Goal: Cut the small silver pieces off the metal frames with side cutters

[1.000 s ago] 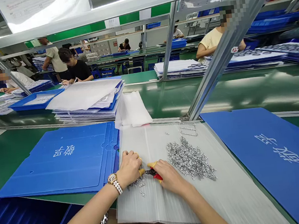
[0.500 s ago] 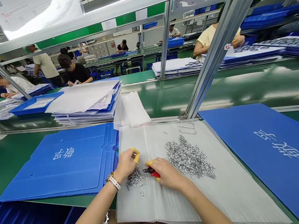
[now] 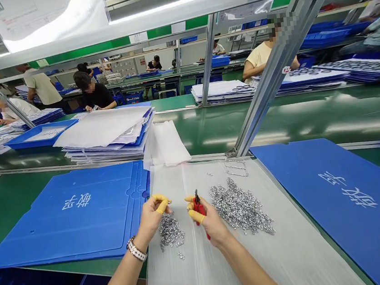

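My left hand (image 3: 153, 217), with yellow finger covers on thumb and forefinger, pinches a tiny silver metal piece (image 3: 169, 202). It hovers just above a small heap of silver metal pieces (image 3: 171, 230). Red-handled cutting pliers (image 3: 199, 209) rest in my right hand (image 3: 213, 226), jaws pointing up and away from me. Its covered thumb and forefinger are held apart; whether a small piece sits at the thumb tip, I cannot tell. To the right spreads a larger heap of silver pieces (image 3: 240, 207). Both heaps lie on a white foam sheet (image 3: 258, 256).
Blue plastic boards flank the sheet, one on the left (image 3: 82, 223) and one on the right (image 3: 339, 189). A thin metal frame (image 3: 236, 167) lies at the far edge. Beyond stand a slanted metal post (image 3: 256, 89) and a paper-topped stack (image 3: 102, 129). Several people sit or stand further back.
My right hand has turned, so the pliers now point upward instead of left, and its thumb and forefinger have spread. My left hand has shifted slightly left, still pinching. The view has tilted slightly.
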Demonstrator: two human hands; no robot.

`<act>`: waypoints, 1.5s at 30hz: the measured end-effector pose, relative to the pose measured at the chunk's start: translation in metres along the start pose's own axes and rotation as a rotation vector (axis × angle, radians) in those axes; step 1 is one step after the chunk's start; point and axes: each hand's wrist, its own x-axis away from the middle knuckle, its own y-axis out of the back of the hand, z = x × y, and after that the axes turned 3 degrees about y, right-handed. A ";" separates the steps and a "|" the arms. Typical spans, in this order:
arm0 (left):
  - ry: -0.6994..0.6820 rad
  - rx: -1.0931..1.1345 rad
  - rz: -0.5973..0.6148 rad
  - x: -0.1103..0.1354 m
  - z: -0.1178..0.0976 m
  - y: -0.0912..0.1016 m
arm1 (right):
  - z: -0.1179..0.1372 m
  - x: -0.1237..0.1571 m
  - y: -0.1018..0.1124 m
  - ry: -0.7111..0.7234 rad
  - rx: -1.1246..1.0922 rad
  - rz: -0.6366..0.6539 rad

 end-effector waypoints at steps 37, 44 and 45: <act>0.136 0.138 -0.117 0.036 0.016 -0.013 | -0.044 0.005 -0.061 -0.043 -0.194 -0.218; 0.181 0.156 -0.098 0.036 0.022 -0.008 | -0.046 0.005 -0.062 0.007 -0.129 -0.165; 0.190 0.165 -0.101 0.036 0.022 -0.008 | -0.047 0.005 -0.062 0.015 -0.111 -0.157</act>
